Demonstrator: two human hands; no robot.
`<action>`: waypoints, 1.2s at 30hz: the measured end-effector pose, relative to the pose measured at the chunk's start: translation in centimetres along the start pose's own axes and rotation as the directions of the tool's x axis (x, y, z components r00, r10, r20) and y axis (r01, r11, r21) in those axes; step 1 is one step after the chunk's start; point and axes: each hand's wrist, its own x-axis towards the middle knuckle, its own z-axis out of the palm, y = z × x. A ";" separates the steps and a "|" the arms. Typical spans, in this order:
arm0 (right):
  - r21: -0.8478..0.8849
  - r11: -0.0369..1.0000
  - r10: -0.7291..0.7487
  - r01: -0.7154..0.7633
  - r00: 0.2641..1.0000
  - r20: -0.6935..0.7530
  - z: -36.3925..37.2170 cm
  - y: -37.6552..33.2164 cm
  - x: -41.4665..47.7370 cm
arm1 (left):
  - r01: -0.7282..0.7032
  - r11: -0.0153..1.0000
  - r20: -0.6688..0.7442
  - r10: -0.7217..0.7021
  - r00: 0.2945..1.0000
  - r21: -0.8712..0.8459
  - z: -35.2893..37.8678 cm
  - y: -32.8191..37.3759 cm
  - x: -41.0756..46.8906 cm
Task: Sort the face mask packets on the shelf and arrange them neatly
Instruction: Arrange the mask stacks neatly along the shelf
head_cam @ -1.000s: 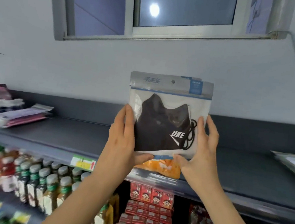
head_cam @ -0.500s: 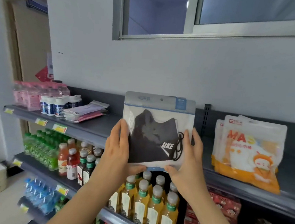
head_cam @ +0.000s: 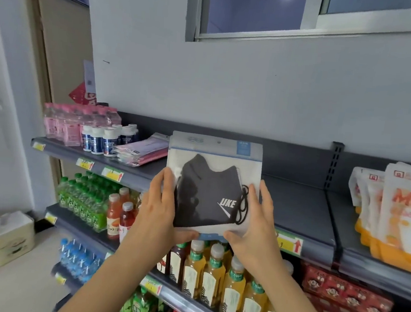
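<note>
I hold a clear packet with a black face mask (head_cam: 208,196) upright in front of the top shelf (head_cam: 301,214). My left hand (head_cam: 157,211) grips its left edge with the thumb under the bottom. Its right edge is gripped the same way by my right hand (head_cam: 255,225). A stack of pink mask packets (head_cam: 140,152) lies flat on the shelf to the left. Several white and orange mask packets (head_cam: 393,212) stand on the shelf at the right.
Pink bottles (head_cam: 65,123) and small white-capped jars (head_cam: 104,139) stand at the shelf's left end. Drink bottles (head_cam: 214,276) fill the lower shelves, red boxes (head_cam: 341,294) sit at lower right. A tissue box (head_cam: 3,237) rests on the floor at left.
The view has swung left and pulled back, showing more of the shelf's left end. Both hands keep the same hold on the black mask packet.
</note>
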 end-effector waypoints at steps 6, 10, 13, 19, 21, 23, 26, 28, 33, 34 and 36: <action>0.041 0.999 0.013 -0.010 0.997 -0.079 -0.9 1.6 3.7 | -0.044 0.997 0.011 0.045 0.999 -0.068 1.3 1.1 5.4; 0.032 0.998 0.059 -0.054 0.982 -0.181 -2.9 4.5 6.4 | -0.092 0.987 0.090 0.104 0.990 -0.135 3.9 3.1 10.4; 0.010 0.987 0.158 -0.160 0.966 -0.203 -4.4 7.1 7.9 | -0.099 0.976 0.223 0.143 0.964 -0.194 7.0 4.5 13.6; -0.089 0.925 0.358 -0.370 0.925 -0.125 -5.5 11.8 9.0 | -0.008 0.965 0.504 0.144 0.852 -0.263 13.5 5.7 16.8; -0.186 0.887 0.405 -0.423 0.905 -0.127 -5.3 12.2 9.0 | 0.017 0.963 0.559 0.143 0.817 -0.270 14.9 5.8 17.2; -0.258 0.864 0.409 -0.432 0.902 -0.141 -5.1 12.2 9.3 | 0.012 0.960 0.591 0.162 0.790 -0.279 15.7 5.9 17.7; -0.276 0.852 0.419 -0.445 0.895 -0.152 -4.9 12.3 9.7 | -0.020 0.969 0.611 0.170 0.773 -0.245 16.4 6.0 18.0; -0.254 0.842 0.446 -0.475 0.879 -0.167 -4.9 12.5 9.7 | -0.047 0.964 0.616 0.205 0.761 -0.263 16.8 5.9 18.0; -0.196 0.851 0.463 -0.487 0.873 -0.157 -5.2 12.0 9.3 | -0.148 0.932 0.566 0.322 0.759 -0.331 17.5 5.3 17.2; -0.207 0.850 0.464 -0.485 0.874 -0.142 -5.2 11.8 9.3 | -0.186 0.923 0.534 0.350 0.770 -0.337 17.5 5.3 17.2; -0.267 0.838 0.459 -0.475 0.880 -0.124 -5.2 11.4 9.3 | -0.249 0.911 0.483 0.389 0.785 -0.329 17.7 5.2 17.2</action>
